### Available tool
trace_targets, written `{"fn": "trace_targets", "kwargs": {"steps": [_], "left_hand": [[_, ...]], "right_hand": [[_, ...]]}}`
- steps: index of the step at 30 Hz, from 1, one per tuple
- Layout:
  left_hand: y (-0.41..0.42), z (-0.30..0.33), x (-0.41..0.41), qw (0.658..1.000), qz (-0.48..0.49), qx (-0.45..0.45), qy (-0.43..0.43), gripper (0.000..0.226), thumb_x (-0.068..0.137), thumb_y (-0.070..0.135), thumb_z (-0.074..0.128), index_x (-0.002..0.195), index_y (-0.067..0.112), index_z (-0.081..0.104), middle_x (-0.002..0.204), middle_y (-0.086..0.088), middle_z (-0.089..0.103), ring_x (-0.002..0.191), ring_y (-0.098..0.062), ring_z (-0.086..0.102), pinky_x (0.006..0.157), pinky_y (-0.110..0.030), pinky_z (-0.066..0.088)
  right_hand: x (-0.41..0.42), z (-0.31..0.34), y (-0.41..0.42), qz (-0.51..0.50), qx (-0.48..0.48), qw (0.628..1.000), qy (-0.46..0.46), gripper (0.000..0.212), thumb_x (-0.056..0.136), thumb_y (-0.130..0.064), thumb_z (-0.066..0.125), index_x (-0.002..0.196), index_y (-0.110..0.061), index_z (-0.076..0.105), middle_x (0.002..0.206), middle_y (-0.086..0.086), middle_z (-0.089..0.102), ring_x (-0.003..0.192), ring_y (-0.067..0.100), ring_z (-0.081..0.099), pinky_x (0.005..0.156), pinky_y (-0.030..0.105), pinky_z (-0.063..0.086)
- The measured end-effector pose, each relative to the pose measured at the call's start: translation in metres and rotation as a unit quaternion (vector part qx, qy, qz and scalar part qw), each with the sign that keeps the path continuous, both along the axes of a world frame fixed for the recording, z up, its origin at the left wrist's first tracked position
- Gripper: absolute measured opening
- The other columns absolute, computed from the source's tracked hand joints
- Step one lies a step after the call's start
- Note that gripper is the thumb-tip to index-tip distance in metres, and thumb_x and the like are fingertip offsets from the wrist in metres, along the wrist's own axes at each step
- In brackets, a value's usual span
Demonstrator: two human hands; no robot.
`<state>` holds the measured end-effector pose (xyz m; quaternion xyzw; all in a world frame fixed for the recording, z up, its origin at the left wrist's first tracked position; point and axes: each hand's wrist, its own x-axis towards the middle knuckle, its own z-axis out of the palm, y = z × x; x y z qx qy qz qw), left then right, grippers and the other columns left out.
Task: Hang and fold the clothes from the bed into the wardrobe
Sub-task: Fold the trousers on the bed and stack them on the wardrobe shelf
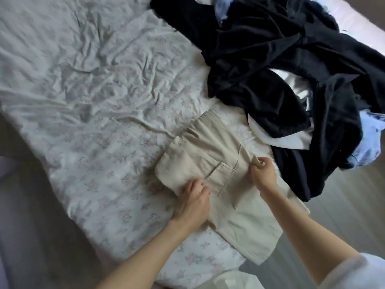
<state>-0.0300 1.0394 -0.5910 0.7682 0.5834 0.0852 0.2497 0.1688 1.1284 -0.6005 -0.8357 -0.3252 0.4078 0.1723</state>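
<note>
Two hands work one garment here: a pair of beige trousers (210,163), partly folded on the floral bedsheet (87,113) at the near edge of the bed. The left hand (192,202) lies on the folded cloth with its fingers curled over the near edge of the fold, seemingly pinning that layer so it does not slide. The right hand (263,172) pinches a small bunch of fabric at the far side of the trousers, between thumb and fingertips, most likely to draw the cloth taut or square up that side before the next fold. A patch pocket (220,176) sits between the two hands, facing up. Below the right forearm, part of the trousers hangs past the mattress edge, so the fold is not finished.

Beyond the right hand, well apart from the left, lies a heap of dark clothes (281,59) with light blue fabric (368,142) poking out on its outer side, all unsorted. The wardrobe is not in view; much of the task looks undone.
</note>
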Motion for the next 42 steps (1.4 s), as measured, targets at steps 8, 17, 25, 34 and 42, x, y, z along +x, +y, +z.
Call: {"fn": "trace_targets", "kwargs": {"steps": [8, 17, 25, 34, 42], "left_hand": [[0.057, -0.023, -0.061, 0.859, 0.465, -0.172, -0.126, 0.06, 0.093, 0.038, 0.051, 0.145, 0.014, 0.03, 0.151, -0.012, 0.029, 0.137, -0.029, 0.029, 0.111, -0.044, 0.028], [0.066, -0.054, -0.07, 0.569, 0.706, -0.246, -0.342, 0.041, 0.083, 0.045, 0.066, 0.108, 0.015, 0.056, 0.112, -0.009, 0.063, 0.103, -0.028, 0.06, 0.092, -0.045, 0.05], [0.077, -0.054, -0.074, 0.508, 0.774, -0.186, -0.329, 0.007, 0.085, 0.007, 0.057, 0.089, 0.005, 0.063, 0.09, -0.016, 0.064, 0.079, -0.026, 0.058, 0.072, -0.034, 0.046], [0.073, -0.03, -0.077, 0.674, 0.67, -0.228, -0.212, 0.019, 0.095, 0.024, 0.043, 0.101, 0.014, 0.058, 0.105, -0.01, 0.06, 0.094, -0.027, 0.054, 0.075, -0.034, 0.045], [0.088, -0.025, -0.081, 0.854, 0.36, -0.332, -0.175, 0.098, 0.068, 0.056, 0.075, 0.145, 0.015, 0.029, 0.144, 0.001, 0.041, 0.133, -0.017, 0.039, 0.104, -0.026, 0.03]], "right_hand": [[-0.042, 0.004, 0.038, 0.253, 0.119, 0.949, -0.144, 0.036, 0.091, -0.02, 0.043, 0.127, -0.013, 0.049, 0.129, 0.01, 0.052, 0.119, 0.029, 0.046, 0.098, 0.045, 0.035], [-0.104, -0.013, 0.142, 0.28, 0.049, 0.955, -0.09, 0.03, 0.091, -0.044, 0.043, 0.08, -0.017, 0.049, 0.088, 0.004, 0.057, 0.086, 0.026, 0.052, 0.083, 0.041, 0.041], [-0.088, -0.008, 0.163, 0.209, 0.051, 0.974, -0.069, 0.018, 0.093, -0.028, 0.05, 0.095, -0.013, 0.059, 0.088, 0.003, 0.06, 0.08, 0.022, 0.054, 0.061, 0.026, 0.037], [-0.091, -0.002, 0.141, 0.254, 0.155, 0.937, -0.185, 0.028, 0.094, -0.016, 0.042, 0.12, -0.016, 0.052, 0.122, 0.004, 0.053, 0.112, 0.023, 0.047, 0.1, 0.043, 0.029], [-0.071, -0.02, 0.055, 0.659, 0.173, 0.693, -0.236, 0.05, 0.092, -0.047, 0.029, 0.137, -0.03, 0.044, 0.144, 0.004, 0.043, 0.134, 0.033, 0.037, 0.1, 0.07, 0.022]]}}
